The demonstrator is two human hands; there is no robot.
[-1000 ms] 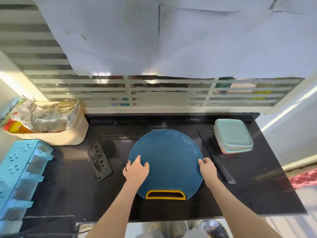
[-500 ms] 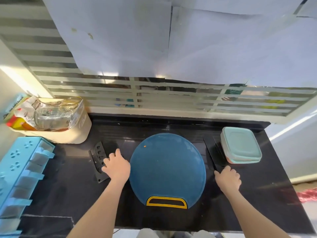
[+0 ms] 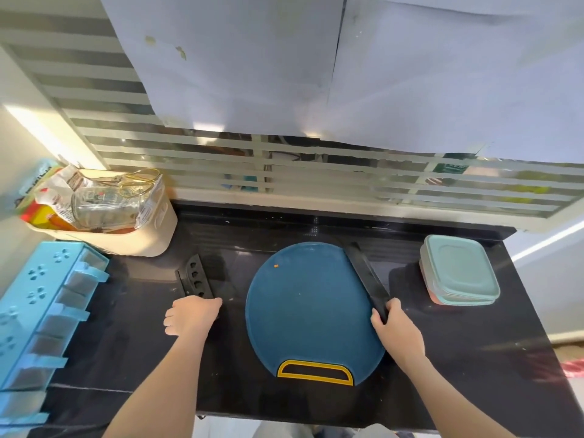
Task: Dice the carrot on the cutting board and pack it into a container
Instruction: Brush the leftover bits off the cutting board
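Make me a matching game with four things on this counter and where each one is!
Things:
1. cutting board
2. knife
3. knife sheath
4. containers

Places:
A. stacked at the right end of the counter
B. held by the right hand, along the board's right edge
C. left of the board, by the left hand
D. lying flat in the middle of the counter

Pairs: 1-D, 2-B, 3-C, 4-A
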